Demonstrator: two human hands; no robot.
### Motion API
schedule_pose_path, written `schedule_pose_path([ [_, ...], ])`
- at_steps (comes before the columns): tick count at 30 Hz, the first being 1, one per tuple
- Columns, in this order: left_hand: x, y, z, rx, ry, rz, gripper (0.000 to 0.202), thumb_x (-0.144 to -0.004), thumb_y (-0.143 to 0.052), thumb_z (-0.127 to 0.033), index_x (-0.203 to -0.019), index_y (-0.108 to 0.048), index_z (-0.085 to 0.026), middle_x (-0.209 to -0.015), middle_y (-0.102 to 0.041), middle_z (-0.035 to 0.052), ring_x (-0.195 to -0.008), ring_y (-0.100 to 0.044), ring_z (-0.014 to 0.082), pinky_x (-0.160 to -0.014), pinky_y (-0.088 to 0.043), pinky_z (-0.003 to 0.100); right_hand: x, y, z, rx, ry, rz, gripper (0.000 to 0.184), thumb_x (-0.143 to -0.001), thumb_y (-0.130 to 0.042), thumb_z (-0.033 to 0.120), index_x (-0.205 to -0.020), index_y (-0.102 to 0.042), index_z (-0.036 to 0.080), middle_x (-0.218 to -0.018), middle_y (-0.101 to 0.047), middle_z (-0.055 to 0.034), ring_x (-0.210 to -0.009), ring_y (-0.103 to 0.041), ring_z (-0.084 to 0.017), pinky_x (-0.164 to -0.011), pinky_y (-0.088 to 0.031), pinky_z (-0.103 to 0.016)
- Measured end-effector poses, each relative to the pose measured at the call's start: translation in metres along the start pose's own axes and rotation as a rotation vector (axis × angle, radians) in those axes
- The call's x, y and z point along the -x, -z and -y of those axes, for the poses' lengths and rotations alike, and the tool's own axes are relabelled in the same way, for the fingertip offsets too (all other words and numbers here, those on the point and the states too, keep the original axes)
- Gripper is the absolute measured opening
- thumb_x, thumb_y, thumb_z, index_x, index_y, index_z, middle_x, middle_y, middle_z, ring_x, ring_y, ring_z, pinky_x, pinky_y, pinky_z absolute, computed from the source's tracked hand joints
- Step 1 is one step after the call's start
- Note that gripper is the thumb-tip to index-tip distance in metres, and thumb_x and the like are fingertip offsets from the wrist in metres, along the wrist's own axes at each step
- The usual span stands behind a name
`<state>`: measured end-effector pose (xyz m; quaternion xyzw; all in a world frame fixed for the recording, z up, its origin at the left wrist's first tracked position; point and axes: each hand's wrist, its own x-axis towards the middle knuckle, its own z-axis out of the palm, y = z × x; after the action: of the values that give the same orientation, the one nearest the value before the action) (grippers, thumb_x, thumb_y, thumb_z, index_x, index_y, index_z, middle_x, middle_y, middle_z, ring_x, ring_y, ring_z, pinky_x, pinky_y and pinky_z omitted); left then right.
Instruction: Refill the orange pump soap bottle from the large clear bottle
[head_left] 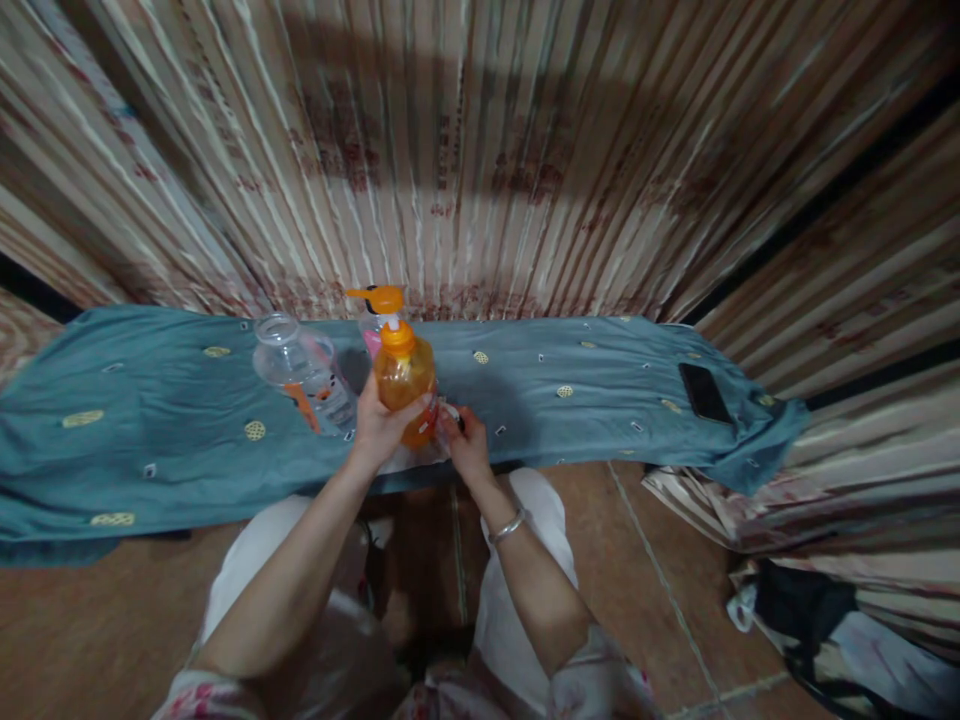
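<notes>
A pump bottle (405, 375) of amber liquid, with an orange pump head, stands upright near the front edge of the bench. My left hand (381, 420) is wrapped around its lower left side. At its right side is my right hand (466, 438), fingers closed in a pinch beside the red-and-white label. Something small and pale shows at those fingertips, too blurred to name. Left of the bottle sits a clear plastic jug (289, 365) with an orange animal print. Behind the pump, another clear container with something pink (371, 340) is mostly hidden.
A teal patterned cloth (525, 400) covers the long bench. A black phone (703, 392) lies near its right end. Pleated curtains (480, 150) hang close behind and to the right. A heap of dark and pale fabric (810, 610) rests at lower right.
</notes>
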<state>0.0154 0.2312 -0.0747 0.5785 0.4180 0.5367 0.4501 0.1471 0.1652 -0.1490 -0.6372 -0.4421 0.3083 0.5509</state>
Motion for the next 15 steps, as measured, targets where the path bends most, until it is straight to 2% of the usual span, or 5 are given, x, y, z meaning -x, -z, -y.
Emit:
schedule_pose_path([
  [2, 0.004, 0.006, -0.004, -0.017, 0.002, -0.034, 0.083, -0.055, -0.099, -0.051, -0.125, -0.067, -0.018, -0.124, -0.081, 0.0124, -0.116, -0.08, 0.0329, -0.108, -0.065, 0.047, 0.013, -0.004, 0.012, -0.037, 0.056, -0.02, 0.034, -0.11, -0.058, 0.045, -0.128, -0.075, 0.023, -0.124, -0.083, -0.0087, -0.116, -0.076, -0.024, -0.108, -0.06, -0.046],
  [7, 0.029, 0.023, -0.022, -0.041, 0.025, -0.09, 0.074, -0.059, -0.099, -0.053, -0.119, -0.07, -0.019, -0.118, -0.083, 0.0115, -0.109, -0.081, 0.0318, -0.103, -0.067, 0.046, 0.058, -0.012, 0.043, -0.064, 0.206, -0.003, 0.034, -0.104, -0.06, 0.044, -0.128, -0.075, 0.025, -0.148, -0.076, -0.0122, -0.14, -0.067, -0.025, -0.124, -0.05, -0.046],
  [12, 0.07, 0.045, -0.048, -0.051, 0.091, -0.213, 0.066, -0.058, -0.098, -0.057, -0.107, -0.074, -0.02, -0.112, -0.084, 0.0105, -0.099, -0.081, 0.031, -0.098, -0.069, 0.047, 0.1, -0.005, 0.064, -0.038, 0.333, 0.061, 0.036, -0.108, -0.054, 0.04, -0.134, -0.076, 0.027, -0.154, -0.073, -0.0118, -0.145, -0.063, -0.026, -0.13, -0.044, -0.051],
  [15, 0.099, 0.059, -0.064, -0.102, 0.109, -0.269, 0.061, -0.059, -0.098, -0.056, -0.103, -0.075, -0.02, -0.106, -0.084, 0.0096, -0.095, -0.081, 0.0309, -0.095, -0.07, 0.046, 0.125, -0.004, 0.066, 0.036, 0.433, 0.08, 0.046, -0.11, -0.052, 0.041, -0.149, -0.07, 0.025, -0.16, -0.069, -0.0131, -0.156, -0.055, -0.027, -0.134, -0.04, -0.053],
])
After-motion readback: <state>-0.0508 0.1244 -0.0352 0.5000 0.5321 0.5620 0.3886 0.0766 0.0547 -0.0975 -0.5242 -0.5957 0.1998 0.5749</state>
